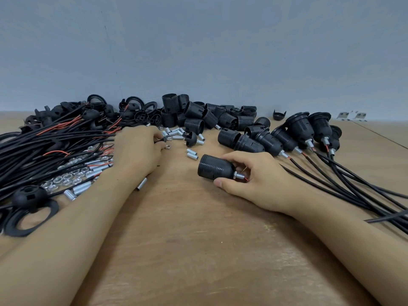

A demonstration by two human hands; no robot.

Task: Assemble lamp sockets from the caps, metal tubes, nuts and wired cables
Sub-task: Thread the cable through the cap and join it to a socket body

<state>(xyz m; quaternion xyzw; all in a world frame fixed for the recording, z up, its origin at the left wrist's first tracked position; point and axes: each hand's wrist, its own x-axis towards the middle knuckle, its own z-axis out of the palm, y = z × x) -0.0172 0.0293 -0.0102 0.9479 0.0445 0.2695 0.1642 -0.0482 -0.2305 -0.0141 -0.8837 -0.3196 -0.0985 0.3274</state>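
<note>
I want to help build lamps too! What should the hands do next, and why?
Probably the right hand should lay its socket with the finished sockets on the right. It already has a metal tube and nut at its end with red wire coming out, so it looks done. The left hand is already reaching among loose tubes and nuts, likely for the next one.

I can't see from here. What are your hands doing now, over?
Right hand grips a threaded black socket lying on the table. Left hand reaches among loose tubes and nuts, fingers pinching something small and dark. Nothing blocking.
</note>
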